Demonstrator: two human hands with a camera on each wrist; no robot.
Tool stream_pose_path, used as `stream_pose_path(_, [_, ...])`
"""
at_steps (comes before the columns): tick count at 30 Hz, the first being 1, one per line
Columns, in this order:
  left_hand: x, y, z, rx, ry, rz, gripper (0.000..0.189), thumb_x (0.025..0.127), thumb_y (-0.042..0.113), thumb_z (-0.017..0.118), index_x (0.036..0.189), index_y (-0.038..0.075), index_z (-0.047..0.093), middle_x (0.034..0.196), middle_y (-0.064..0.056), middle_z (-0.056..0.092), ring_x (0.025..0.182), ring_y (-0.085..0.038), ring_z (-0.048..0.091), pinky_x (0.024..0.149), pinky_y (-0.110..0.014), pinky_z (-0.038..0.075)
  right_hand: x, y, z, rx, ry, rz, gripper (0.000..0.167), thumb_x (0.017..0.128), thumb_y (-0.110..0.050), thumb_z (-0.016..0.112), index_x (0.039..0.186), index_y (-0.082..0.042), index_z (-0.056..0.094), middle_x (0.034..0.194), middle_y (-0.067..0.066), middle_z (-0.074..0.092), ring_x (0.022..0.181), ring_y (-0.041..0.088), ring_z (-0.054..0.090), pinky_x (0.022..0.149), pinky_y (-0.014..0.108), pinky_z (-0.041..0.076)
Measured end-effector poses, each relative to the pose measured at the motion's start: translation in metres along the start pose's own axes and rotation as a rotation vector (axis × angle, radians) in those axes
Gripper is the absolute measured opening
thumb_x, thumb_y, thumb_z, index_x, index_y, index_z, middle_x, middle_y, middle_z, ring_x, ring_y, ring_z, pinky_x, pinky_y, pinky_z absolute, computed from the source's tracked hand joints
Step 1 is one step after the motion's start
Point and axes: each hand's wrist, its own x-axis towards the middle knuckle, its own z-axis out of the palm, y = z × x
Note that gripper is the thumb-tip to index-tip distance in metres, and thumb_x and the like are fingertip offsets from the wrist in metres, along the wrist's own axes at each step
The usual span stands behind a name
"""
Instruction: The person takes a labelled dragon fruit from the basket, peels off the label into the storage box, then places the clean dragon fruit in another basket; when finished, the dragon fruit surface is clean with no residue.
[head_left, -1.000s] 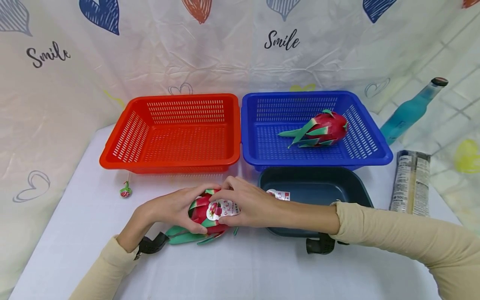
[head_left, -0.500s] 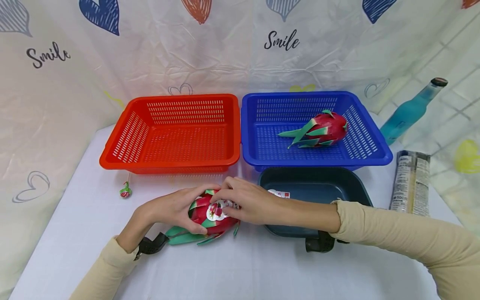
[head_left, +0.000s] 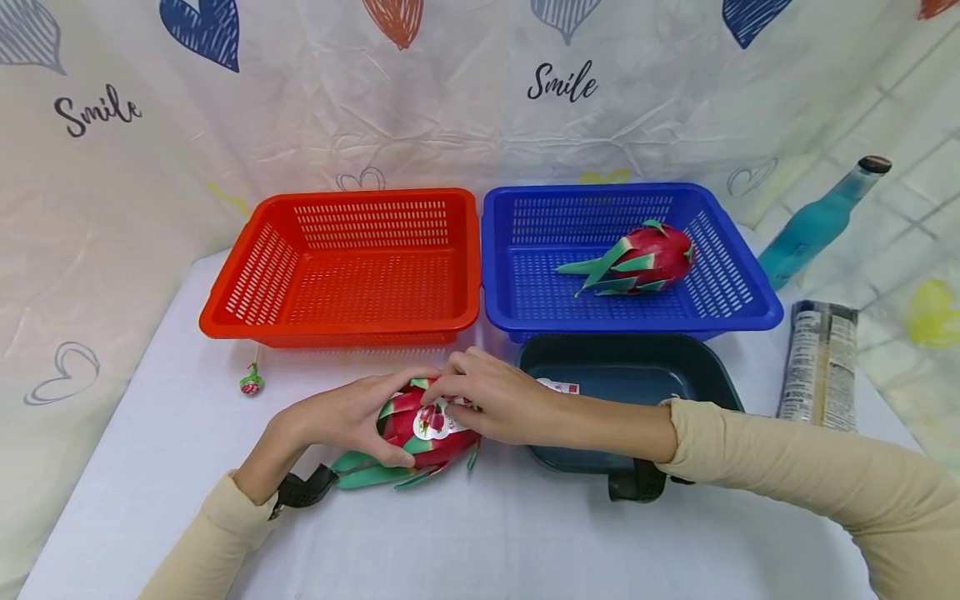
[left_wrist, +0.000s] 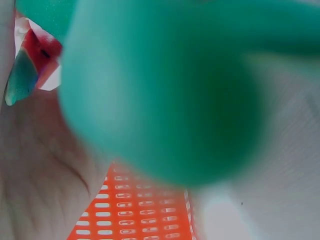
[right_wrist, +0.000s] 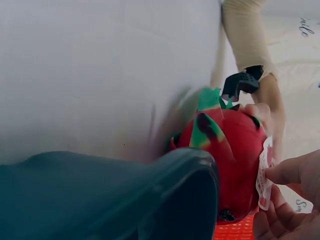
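Note:
A red dragon fruit (head_left: 442, 454) with green leafy scales lies on the white table, its leaves pointing left. My left hand (head_left: 337, 421) grips it from the left, thumb in front and fingers behind. A white label (head_left: 429, 423) with a fruit picture sits on its upper side. At the label's right end, my right hand (head_left: 517, 404) pinches with curled fingers. In the right wrist view, the thumb lies on the label (right_wrist: 263, 175), whose edge stands slightly off the fruit's skin. A blurred green leaf (left_wrist: 140, 100) fills much of the left wrist view.
Behind stand a red basket (head_left: 337, 335) and a blue basket (head_left: 630, 323) holding another dragon fruit (head_left: 660, 258). A dark tray (head_left: 637, 343) with a white label (head_left: 560, 387) is under the right forearm. A lollipop (head_left: 251, 382), blue bottle (head_left: 813, 225) and silver packet (head_left: 819, 367) lie around.
My right thumb has moved up and inward over the label, covering more of its right end. The left hand and the dragon fruit have stayed in place.

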Motion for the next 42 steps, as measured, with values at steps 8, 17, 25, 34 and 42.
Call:
stream_pose_path(8, [-0.001,0.000,0.000,-0.008,-0.001,-0.002,0.093,0.071,0.043,0.084,0.143,0.043,0.027,0.131,0.015,0.052,0.118,-0.006,0.053,0.091,-0.024,0.054,0.001,0.004,0.002,0.069,0.009,-0.021,0.023,0.092,-0.009,0.063,0.112,-0.017,0.071,0.095,0.001,0.061,0.090,0.010,0.054,0.075,0.016,0.049])
stream_pose_path(17, [-0.002,0.001,-0.002,0.011,0.002,-0.017,0.091,0.070,0.044,0.084,0.143,0.044,0.028,0.128,0.014,0.054,0.116,-0.006,0.053,0.090,-0.025,0.054,0.006,0.009,0.002,0.186,-0.006,-0.031,0.016,0.092,-0.010,0.065,0.107,-0.012,0.071,0.095,0.003,0.064,0.086,0.010,0.057,0.073,0.014,0.051])
stream_pose_path(25, [-0.001,0.002,0.000,0.016,0.001,-0.004,0.093,0.071,0.046,0.083,0.144,0.044,0.027,0.129,0.017,0.052,0.116,-0.005,0.053,0.091,-0.025,0.054,0.010,0.007,0.004,0.210,-0.020,0.029,0.009,0.093,-0.011,0.062,0.099,-0.013,0.068,0.091,0.001,0.061,0.082,0.009,0.055,0.070,0.014,0.050])
stream_pose_path(34, [-0.002,0.005,-0.001,0.037,0.002,-0.022,0.094,0.070,0.046,0.084,0.145,0.044,0.027,0.129,0.018,0.051,0.117,-0.004,0.052,0.090,-0.024,0.054,0.009,0.008,0.006,0.324,-0.037,0.100,0.007,0.095,-0.010,0.060,0.098,-0.009,0.066,0.092,0.003,0.062,0.087,0.008,0.056,0.076,0.016,0.052])
stream_pose_path(42, [-0.004,0.007,-0.001,0.047,0.004,-0.044,0.096,0.069,0.046,0.085,0.145,0.043,0.027,0.129,0.016,0.052,0.116,-0.005,0.052,0.088,-0.022,0.054,0.011,0.007,0.005,0.396,-0.065,0.156,0.008,0.094,-0.009,0.060,0.100,-0.006,0.065,0.090,0.005,0.063,0.085,0.009,0.055,0.074,0.016,0.051])
